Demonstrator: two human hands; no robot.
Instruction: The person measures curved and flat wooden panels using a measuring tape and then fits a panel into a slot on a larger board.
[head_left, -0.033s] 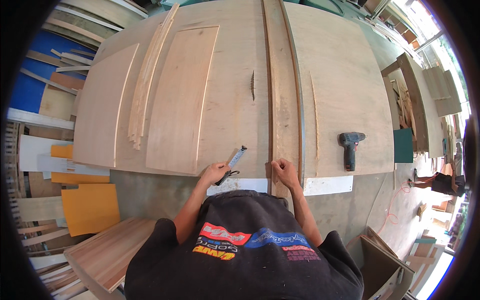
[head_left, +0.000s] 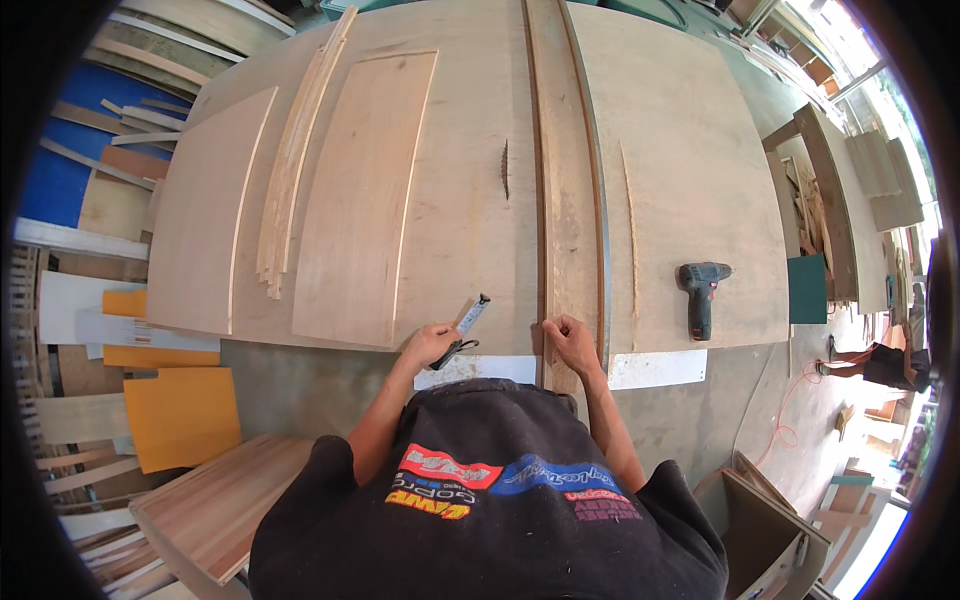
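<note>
- Two bare hands reach over the near edge of the bench (head_left: 465, 200).
- The left hand (head_left: 428, 347) has its fingers closed around a tape measure (head_left: 472, 314) just inside that edge; a short, pale, flat length of blade slants away to the right.
- The right hand (head_left: 572, 343) curls its fingers in at the near end of a long wooden plank (head_left: 568, 190); I cannot tell whether they grip anything.
- Open, pale wood surface lies between the plank and a smooth rectangular panel (head_left: 365, 200), broken by a dark, jagged gash (head_left: 505, 170).
- Right of the plank, broad sheet wood carries a thin, rough-edged line (head_left: 629, 230); a dark cordless drill (head_left: 699, 300) lies near the corner.
- Left of the panel, slender wooden strips (head_left: 300, 165) bunch lengthwise.
</note>
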